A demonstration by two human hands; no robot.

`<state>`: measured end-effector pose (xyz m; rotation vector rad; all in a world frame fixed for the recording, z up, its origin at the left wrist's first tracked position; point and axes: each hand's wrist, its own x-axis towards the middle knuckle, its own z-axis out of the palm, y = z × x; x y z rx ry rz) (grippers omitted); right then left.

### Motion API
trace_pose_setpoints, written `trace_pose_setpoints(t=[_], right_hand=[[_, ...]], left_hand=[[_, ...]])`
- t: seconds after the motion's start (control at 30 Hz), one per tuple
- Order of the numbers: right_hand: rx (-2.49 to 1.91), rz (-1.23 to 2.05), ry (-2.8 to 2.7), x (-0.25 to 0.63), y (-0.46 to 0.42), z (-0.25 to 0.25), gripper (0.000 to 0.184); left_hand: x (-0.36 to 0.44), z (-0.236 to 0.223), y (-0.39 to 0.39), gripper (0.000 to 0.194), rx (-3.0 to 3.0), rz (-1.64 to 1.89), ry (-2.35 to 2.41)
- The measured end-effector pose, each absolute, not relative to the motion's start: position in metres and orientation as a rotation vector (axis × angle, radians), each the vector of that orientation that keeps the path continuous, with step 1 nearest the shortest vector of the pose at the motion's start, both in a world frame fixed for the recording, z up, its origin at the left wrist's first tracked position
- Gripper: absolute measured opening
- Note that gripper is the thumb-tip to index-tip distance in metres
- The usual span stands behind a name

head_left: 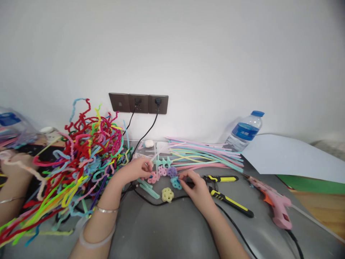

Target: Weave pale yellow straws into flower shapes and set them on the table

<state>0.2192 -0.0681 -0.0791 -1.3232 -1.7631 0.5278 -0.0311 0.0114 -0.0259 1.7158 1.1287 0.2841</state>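
Observation:
My left hand (137, 169) has its thumb and fingertips closed at a pink pipe-cleaner flower (152, 177). My right hand (196, 185) pinches the edge of a blue pipe-cleaner flower (176, 183). Between the two hands lie a second pink flower (162, 171) and a purple flower (171, 171). Mint-green shapes (163, 162) sit just behind them. Closer to me, a pale yellow flower (167, 194) rests on the grey table (159, 230). Short mint strips (149, 189) are beside my left hand.
A tangled pile of pipe cleaners (91, 151) fills the left, near another person's arm (16, 180). Straight stems (205, 154) lie behind. Yellow-black pliers (231, 203), a pink glue gun (277, 205), a water bottle (245, 131) and white paper (291, 154) are right. Black cables (153, 126) cross the table.

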Motion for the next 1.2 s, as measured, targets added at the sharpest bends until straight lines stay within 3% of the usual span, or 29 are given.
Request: trace_pose_setpoints(t=[0.43, 0.7, 1.07, 1.2], right_hand=[[-1.278, 0.469, -1.627, 0.217, -0.066, -0.080, 0.007], [-1.275, 0.498, -1.611, 0.217, -0.068, -0.080, 0.008], [-1.277, 0.496, -1.619, 0.218, -0.067, -0.083, 0.009], [-1.281, 0.493, -1.619, 0.218, -0.068, -0.084, 0.010]], left_hand=[[-0.020, -0.029, 0.011, 0.010, 1.860, 0.354, 1.335], [0.013, -0.038, 0.004, 0.025, 1.982, 0.342, 1.733], [-0.001, -0.034, 0.025, 0.027, 1.786, 0.665, 1.521], [-0.013, -0.033, 0.028, 0.015, 1.841, 0.760, 1.574]])
